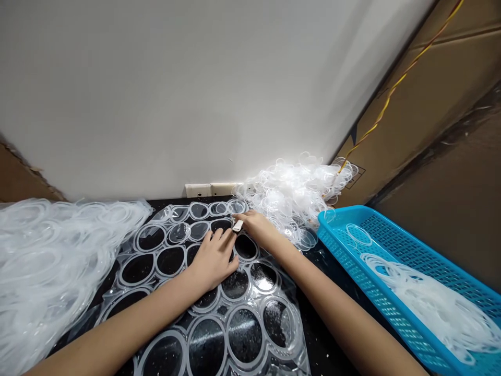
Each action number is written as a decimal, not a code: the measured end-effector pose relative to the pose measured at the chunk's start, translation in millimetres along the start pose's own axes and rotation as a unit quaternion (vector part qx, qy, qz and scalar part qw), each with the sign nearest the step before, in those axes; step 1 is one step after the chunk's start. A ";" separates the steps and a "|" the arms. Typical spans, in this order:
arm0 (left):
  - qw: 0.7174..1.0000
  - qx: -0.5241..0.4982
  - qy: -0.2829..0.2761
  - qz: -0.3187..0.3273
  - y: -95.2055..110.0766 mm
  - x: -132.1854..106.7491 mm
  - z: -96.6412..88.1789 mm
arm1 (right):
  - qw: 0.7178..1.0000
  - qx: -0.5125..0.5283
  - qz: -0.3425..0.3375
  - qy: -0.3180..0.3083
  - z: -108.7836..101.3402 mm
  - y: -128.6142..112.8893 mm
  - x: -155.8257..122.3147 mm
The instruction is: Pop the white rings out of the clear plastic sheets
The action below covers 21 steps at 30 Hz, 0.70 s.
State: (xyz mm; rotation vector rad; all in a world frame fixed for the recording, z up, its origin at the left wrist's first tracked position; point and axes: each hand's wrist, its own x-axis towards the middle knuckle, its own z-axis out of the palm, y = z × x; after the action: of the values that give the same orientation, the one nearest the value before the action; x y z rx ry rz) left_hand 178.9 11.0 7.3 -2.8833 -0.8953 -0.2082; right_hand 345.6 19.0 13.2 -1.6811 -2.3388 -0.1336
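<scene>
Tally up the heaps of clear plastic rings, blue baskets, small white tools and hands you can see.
Heaps of clear plastic rings: 3
Blue plastic basket: 1
Small white tool: 1
Hands: 2 (left hand, right hand)
Total: 7

Workshop corner: black bench (pixel 329 324) w/ clear plastic ring heaps (pixel 293 196), blue mesh tray (pixel 352 216), cardboard sheets (pixel 442 68), wall sockets (pixel 211 189).

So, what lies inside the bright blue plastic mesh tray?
A tangled heap of thin clear plastic rings lies in the blue plastic mesh tray, with one loop apart near its far end. The floor under the heap is covered and cannot be seen.
</scene>
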 end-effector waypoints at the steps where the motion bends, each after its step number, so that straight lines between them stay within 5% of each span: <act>1: 1.000 0.000 0.000 -0.001 0.2 -0.3 0.5 | 1.000 0.006 0.012 0.024 -3.9 6.1 -0.6; 9: 1.000 0.008 -0.010 -0.002 8.4 -2.9 -1.9 | 0.959 -0.017 0.188 0.211 -53.6 72.3 -13.3; 13: 0.999 0.019 -0.025 0.020 17.7 -6.5 -9.7 | 0.940 -0.115 0.260 0.191 -69.6 79.1 -19.9; 17: 0.997 0.024 -0.061 0.046 28.5 -12.5 -20.2 | 0.940 -0.131 0.266 0.168 -80.7 58.4 -17.6; 21: 0.994 -0.010 -0.088 0.064 29.6 -15.3 -35.5 | 0.953 -0.108 0.278 0.059 -82.5 34.2 -13.4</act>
State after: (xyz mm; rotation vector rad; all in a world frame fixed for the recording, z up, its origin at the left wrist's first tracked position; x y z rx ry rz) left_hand 179.8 -27.1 37.6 -3.0012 -0.7323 0.0492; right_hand 394.5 -0.5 86.6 -2.2962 -1.7320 -0.3758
